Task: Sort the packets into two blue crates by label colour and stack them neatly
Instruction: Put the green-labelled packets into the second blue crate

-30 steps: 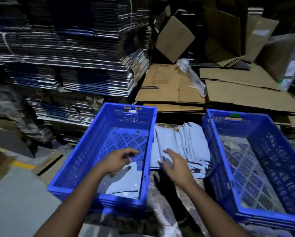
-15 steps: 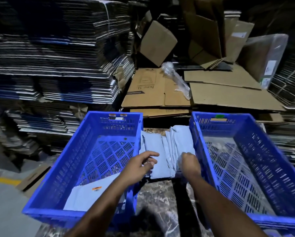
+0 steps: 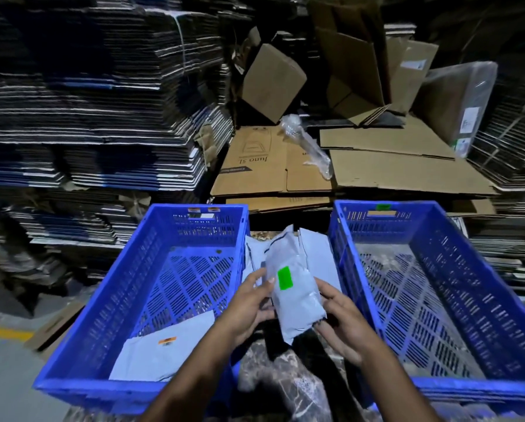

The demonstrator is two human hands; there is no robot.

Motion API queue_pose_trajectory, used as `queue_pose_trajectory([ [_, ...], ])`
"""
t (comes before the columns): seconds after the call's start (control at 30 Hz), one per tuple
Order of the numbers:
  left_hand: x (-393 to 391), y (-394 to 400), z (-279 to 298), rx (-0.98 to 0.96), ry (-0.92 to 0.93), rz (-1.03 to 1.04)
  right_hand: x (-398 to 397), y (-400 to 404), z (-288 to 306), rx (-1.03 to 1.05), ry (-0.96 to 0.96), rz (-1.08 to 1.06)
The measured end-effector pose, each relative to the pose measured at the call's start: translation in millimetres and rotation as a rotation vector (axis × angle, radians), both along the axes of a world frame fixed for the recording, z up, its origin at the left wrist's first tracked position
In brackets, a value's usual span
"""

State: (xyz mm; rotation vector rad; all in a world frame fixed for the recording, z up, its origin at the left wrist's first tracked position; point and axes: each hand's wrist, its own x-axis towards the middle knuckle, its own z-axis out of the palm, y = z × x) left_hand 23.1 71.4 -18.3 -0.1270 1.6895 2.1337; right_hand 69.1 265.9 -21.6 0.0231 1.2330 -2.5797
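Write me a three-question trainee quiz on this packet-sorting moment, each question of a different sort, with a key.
1. True or false: both hands, left hand and right hand, hold the grey packet between the two crates.
2. What colour is the label on the held packet? A) orange B) green C) red
3. Fill in: the packet already lying in the left crate bears an ______ label.

Key: 1 true. 2 B. 3 orange. Hint for trainees: the right crate carries a green tag on its far rim, and no packet can be made out in it yet.
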Motion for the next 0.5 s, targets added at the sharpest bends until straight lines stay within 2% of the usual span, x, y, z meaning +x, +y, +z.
queue_pose_trajectory([
  [0.07,6,3,6,0.109,0.082,0.123,8,0,4,-0.001,-0.012,-0.006],
  [0.2,15,4,20,0.041,0.355,0.182,13,5,24,0.271,0.087,-0.134],
  [0.37,29,10,36,-0.035,0.510,0.186,21,9,42,0.775,0.452,-0.173],
  [0.5,37,14,42,-0.079,0.535,0.183,25,10,40,0.852,0.460,-0.209],
])
